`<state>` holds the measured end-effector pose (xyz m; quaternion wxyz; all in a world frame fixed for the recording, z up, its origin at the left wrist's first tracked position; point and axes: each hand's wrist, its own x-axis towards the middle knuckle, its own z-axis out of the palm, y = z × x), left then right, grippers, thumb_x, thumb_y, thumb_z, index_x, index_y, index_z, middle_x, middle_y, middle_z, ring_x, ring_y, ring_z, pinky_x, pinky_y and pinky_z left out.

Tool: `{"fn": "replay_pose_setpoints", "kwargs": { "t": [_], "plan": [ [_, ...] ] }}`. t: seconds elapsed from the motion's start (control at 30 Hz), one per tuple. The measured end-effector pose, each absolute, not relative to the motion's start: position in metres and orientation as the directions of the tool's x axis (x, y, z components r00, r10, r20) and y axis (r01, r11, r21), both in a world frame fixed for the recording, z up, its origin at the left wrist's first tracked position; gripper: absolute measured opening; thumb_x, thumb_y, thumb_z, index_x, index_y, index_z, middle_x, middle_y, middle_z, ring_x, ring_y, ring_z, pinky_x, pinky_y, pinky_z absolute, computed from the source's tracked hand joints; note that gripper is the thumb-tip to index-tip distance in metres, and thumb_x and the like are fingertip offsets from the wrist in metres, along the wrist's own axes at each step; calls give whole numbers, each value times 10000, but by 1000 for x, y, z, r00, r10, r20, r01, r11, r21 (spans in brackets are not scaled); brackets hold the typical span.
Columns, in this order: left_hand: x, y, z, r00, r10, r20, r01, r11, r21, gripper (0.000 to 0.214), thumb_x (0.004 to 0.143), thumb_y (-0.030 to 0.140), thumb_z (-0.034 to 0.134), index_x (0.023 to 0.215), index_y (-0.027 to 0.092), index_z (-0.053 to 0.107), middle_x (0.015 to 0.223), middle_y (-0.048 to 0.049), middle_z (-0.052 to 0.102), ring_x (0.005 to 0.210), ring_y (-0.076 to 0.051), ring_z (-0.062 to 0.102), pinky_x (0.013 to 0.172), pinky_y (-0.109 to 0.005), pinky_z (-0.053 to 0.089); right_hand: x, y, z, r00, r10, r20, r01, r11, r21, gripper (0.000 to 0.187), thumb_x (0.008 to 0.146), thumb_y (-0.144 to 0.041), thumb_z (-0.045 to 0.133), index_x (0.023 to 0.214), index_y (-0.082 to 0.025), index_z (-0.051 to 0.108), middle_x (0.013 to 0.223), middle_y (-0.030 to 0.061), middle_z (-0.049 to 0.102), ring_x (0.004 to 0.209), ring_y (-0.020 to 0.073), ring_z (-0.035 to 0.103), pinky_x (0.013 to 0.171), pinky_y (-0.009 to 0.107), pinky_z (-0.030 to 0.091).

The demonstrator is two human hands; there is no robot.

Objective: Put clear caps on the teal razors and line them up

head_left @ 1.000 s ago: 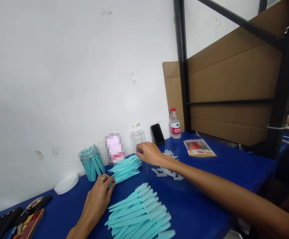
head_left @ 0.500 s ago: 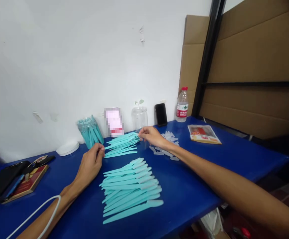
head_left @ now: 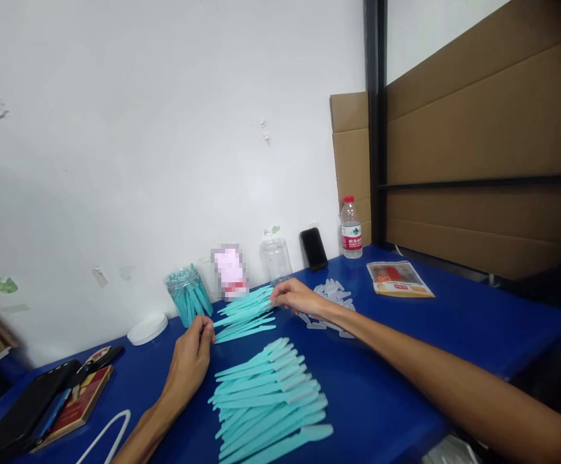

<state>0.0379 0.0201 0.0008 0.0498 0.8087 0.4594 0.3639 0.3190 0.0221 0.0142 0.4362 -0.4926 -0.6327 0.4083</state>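
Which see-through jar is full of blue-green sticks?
The left jar, near the white lid: it's packed with turquoise sticks. The right jar, beside the black phone, shows none inside.

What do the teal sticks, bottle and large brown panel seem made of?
Teal sticks: probably satin plastic, with smooth, matching shapes. Bottle: likely glossy plastic, as its body is see-through. Brown panel: apparently matte cardboard, given its straight creases.
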Motion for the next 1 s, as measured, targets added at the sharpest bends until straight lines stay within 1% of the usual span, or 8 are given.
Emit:
{"fn": "replay_pose_setpoints", "kwargs": {
  "t": [0.13,0.3,0.43,0.57,0.83,1.0],
  "plan": [
    [36,20,1,292,799,525,719,-546,430,282,979,407,309,806,241,458,682,42,540,557,-160,484,569,-251,359,320,20,15,-161,979,129,219,163,-962,110,669,-233,689,735,-148,712,580,-24,546,531,93,452,380,173,293],
    [36,21,1,307,804,509,718,-547,431,282,977,409,315,802,239,456,687,36,557,572,-163,503,580,-255,372,319,17,18,-151,982,114,160,138,-977,121,672,-231,663,752,-149,701,610,-10,559,545,95,456,392,172,302],
    [35,22,2,300,793,530,717,-554,422,280,971,404,317,792,238,454,666,38,555,558,-164,500,568,-255,372,319,16,19,-141,984,108,149,129,-980,120,669,-228,660,750,-146,696,575,-15,518,531,91,439,384,160,290],
    [34,23,1,296,789,538,718,-556,419,294,973,415,319,778,238,451,637,48,531,537,-158,484,549,-250,358,318,15,19,-152,982,109,140,130,-982,111,672,-226,666,741,-146,700,612,-3,536,546,92,446,377,157,296],
    [37,20,1,304,798,520,714,-552,430,299,976,420,321,785,235,456,653,47,534,545,-150,476,557,-256,353,318,14,19,-132,985,108,115,123,-986,123,675,-232,683,761,-149,708,596,-15,550,529,89,447,373,167,289],
    [40,18,2,320,800,507,702,-560,441,277,975,408,323,804,236,456,661,44,532,563,-155,493,576,-262,364,318,17,15,-169,981,92,95,109,-990,107,635,-196,695,721,-141,727,563,-17,546,520,89,452,363,169,287]
  ]
}}
